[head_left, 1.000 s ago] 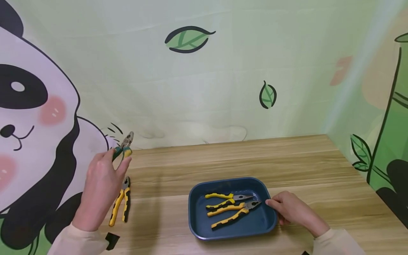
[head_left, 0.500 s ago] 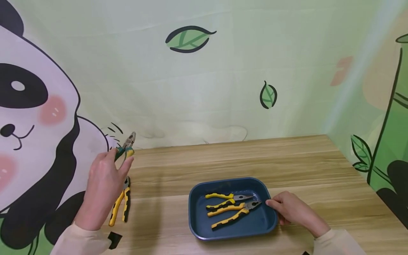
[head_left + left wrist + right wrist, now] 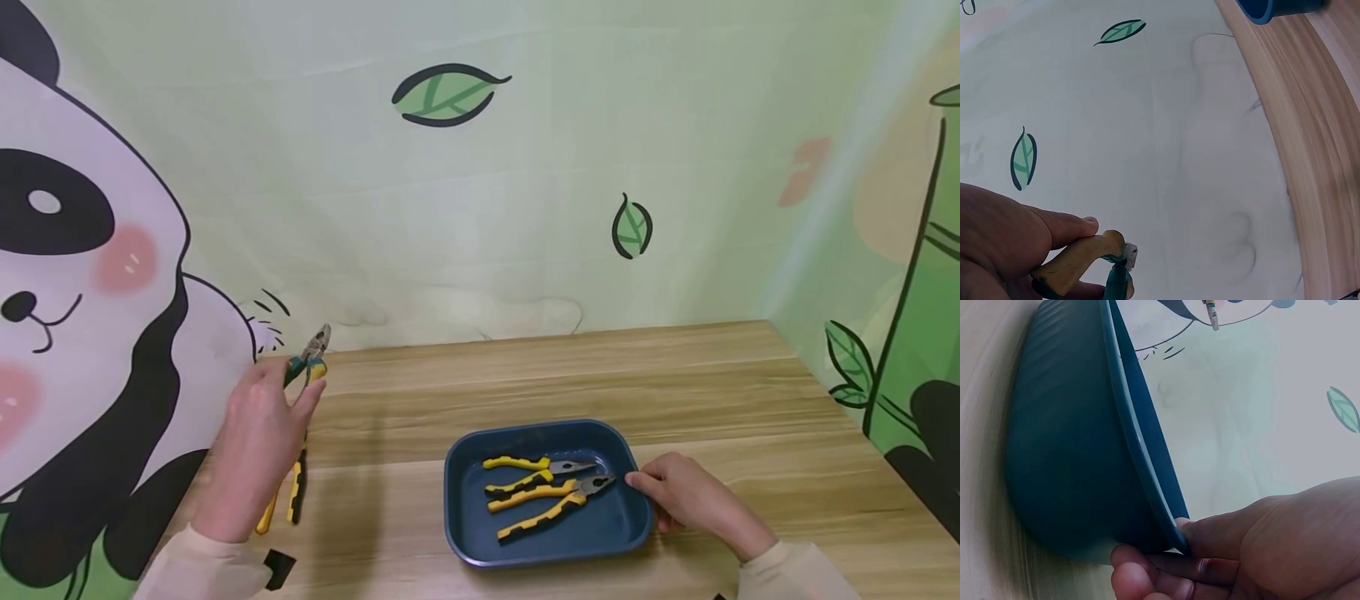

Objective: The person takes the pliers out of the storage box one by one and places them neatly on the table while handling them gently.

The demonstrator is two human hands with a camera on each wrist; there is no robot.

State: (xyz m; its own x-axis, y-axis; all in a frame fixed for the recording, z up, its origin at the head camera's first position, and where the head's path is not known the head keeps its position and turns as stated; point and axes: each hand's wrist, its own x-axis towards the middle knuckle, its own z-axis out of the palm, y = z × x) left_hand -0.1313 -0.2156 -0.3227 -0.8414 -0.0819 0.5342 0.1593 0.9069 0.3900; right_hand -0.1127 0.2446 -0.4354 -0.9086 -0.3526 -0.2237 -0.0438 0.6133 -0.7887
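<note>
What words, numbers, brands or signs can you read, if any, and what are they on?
None that I can read.
Panda backdrop: one pinkish-red mark, too faint to tell whether it's writing.
Green-and-yellow pliers, needle-nose pliers, other yellow-and-black pliers: any markings are too small to read.
Blue tray: no lettering shows.

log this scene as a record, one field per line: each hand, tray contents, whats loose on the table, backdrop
Left hand: holds green-and-yellow pliers, tips upward
Right hand: pinches blue tray at its right end
Tray contents: needle-nose pliers, broader-nosed pliers
Loose on table: yellow-and-black pliers, partly hidden by left hand
Backdrop: pale green, panda and leaf prints
</note>
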